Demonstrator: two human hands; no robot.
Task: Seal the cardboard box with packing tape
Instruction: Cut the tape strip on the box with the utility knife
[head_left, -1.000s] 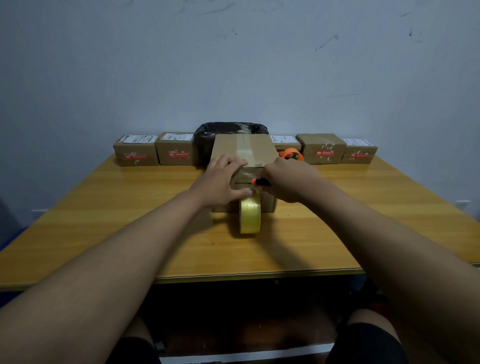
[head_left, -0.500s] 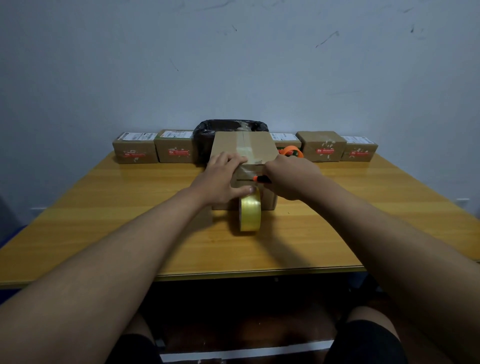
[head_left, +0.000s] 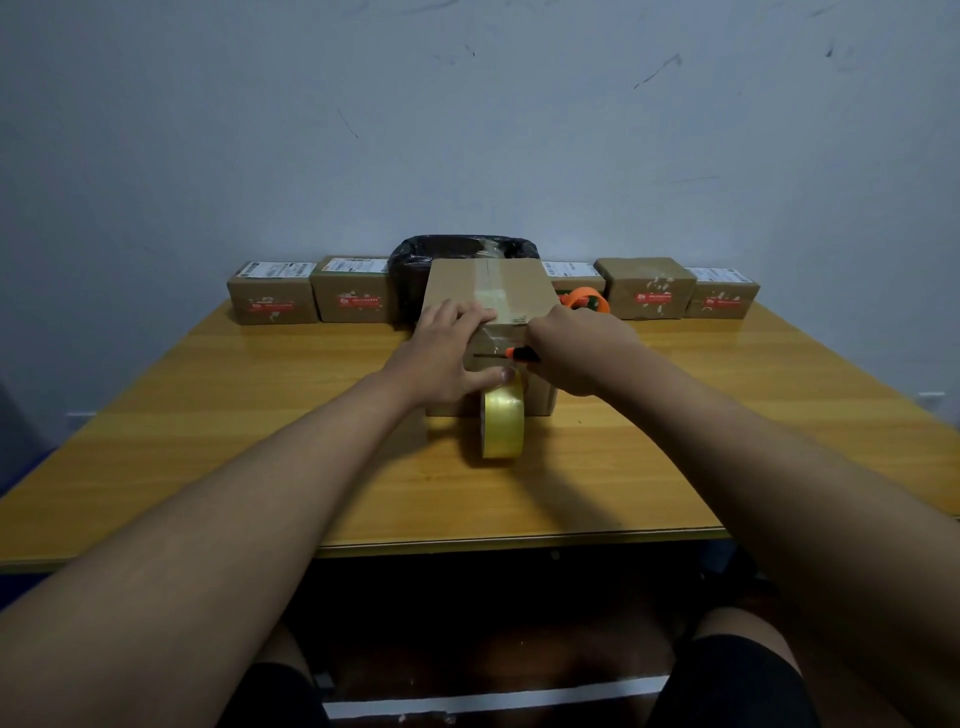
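Note:
A brown cardboard box (head_left: 514, 291) stands mid-table with a strip of clear tape running along its top seam and down its near face. A yellowish roll of packing tape (head_left: 502, 422) stands on edge against the box's front, still joined to that strip. My left hand (head_left: 449, 353) presses on the box's near top edge, thumb down on the front face above the roll. My right hand (head_left: 576, 348) grips an orange-and-black utility knife (head_left: 511, 355), its blade lying across the tape on the front face.
Several small labelled cardboard parcels (head_left: 272, 293) line the far edge of the wooden table (head_left: 208, 415) against the wall. A black-bagged bin (head_left: 457, 249) sits behind the box, an orange tape dispenser (head_left: 584, 299) to its right.
The knife blade has slid a little leftwards across the tape on the front face. Both hands stay on the box, and the roll has not moved.

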